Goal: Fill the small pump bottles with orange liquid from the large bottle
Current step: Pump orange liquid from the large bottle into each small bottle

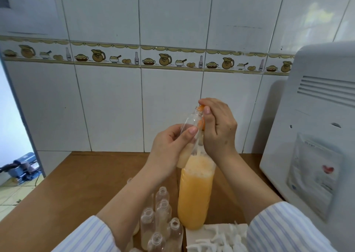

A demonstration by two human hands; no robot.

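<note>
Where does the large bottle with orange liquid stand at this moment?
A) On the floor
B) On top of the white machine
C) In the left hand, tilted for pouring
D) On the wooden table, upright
D: the large bottle stands upright on the wooden table, while the left hand holds only a small clear bottle.

One head-worn view looks forward and down, close over the wooden table point(80, 177), facing a tiled wall point(107, 105)
</note>
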